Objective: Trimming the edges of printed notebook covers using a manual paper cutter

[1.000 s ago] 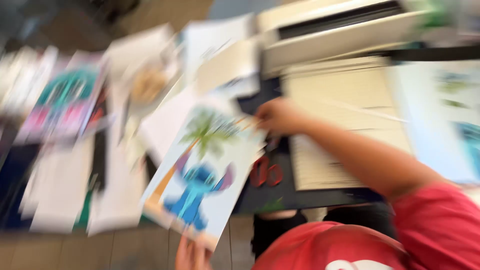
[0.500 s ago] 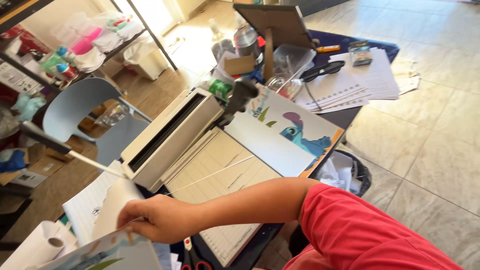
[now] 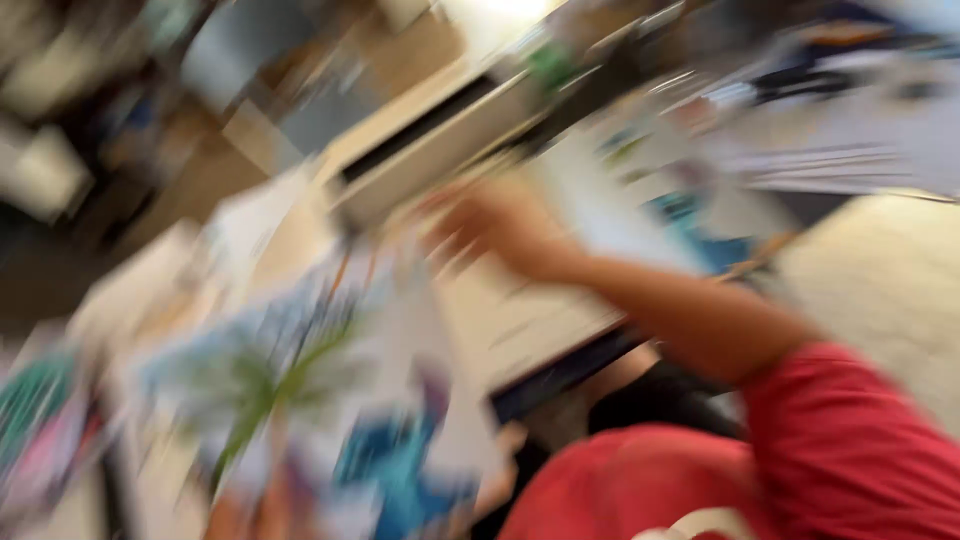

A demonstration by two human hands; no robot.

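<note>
The view is heavily blurred. My right hand reaches out over the table on a bare forearm with a red sleeve, just past the top edge of a printed sheet. That sheet shows a green palm tree and a blue cartoon figure and fills the lower left. My left hand shows only as a smear at the bottom edge, under the sheet, and seems to hold it. Whether my right hand's fingers grip anything is lost in the blur.
A long beige machine lies across the table beyond my right hand, with a pale ruled board in front of it. A second picture print and white papers lie to the right. Colourful sheets lie at left, tiled floor at right.
The camera has swung back down and left. The palm tree sheet is back in the lower left, and my right hand has risen from the table's near edge toward the beige machine.
</note>
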